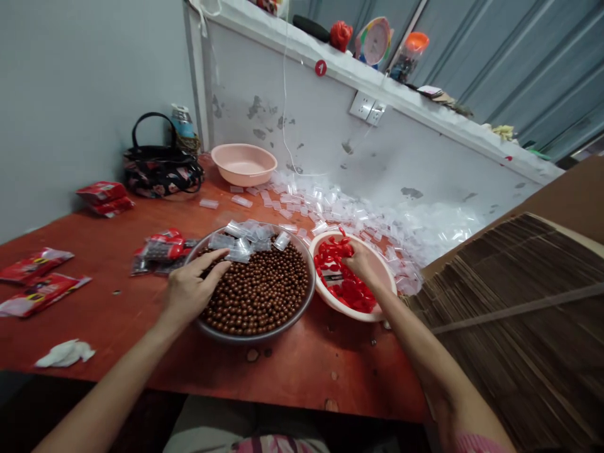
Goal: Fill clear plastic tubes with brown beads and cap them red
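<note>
Brown balls filled a broad grey basin before us, with clear plastic sleeves heaped on their far side. Just beside it, a pale pink bowl held red plastic pieces. We judged the step to be picking: our right hand pinched red pieces inside the bowl, while our left hand hung near the sleeves, thumb and fingers apart. The next move seemed to call for freeing one piece from the jumble. Stacked cardboard crowded our right forearm; a floral handbag stood farther left.
</note>
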The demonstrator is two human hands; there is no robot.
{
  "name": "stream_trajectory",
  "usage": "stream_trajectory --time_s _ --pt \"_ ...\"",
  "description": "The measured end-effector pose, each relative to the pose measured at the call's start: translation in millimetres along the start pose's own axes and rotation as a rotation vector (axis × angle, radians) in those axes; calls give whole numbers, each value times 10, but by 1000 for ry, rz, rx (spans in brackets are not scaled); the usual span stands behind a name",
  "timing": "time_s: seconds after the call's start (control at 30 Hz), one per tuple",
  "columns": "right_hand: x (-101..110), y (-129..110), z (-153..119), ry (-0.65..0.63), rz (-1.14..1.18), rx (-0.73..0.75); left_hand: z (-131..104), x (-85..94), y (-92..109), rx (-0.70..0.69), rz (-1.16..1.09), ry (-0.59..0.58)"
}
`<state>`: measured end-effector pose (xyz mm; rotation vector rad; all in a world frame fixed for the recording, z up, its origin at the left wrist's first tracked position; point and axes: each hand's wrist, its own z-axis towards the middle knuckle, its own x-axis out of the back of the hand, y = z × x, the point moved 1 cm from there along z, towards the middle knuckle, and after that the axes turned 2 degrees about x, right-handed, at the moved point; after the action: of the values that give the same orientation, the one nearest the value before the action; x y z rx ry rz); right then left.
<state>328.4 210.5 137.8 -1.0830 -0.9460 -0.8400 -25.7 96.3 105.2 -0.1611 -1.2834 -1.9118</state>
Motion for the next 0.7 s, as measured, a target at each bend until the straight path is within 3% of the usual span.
stream_trajectory --time_s 0.1,0.17,0.33,0.47,0.6,0.7 --pt "171 -399 -13 85 -106 203 -6 3 1 -23 -14 -3" --pt "144 -724 -12 68 -151 362 -10 7 11 -27 -18 -7" --pt "-301 -1358 84 -70 -412 529 -12 18 37 -26 -21 2" --pt "-527 -1499 179 -186 -447 541 -16 28 45 -25 -34 8" --pt "-401 -1494 195 -335 -398 584 -40 46 31 32 -99 63" --pt "-266 -1605 159 -287 -314 642 -57 67 18 87 -168 138"
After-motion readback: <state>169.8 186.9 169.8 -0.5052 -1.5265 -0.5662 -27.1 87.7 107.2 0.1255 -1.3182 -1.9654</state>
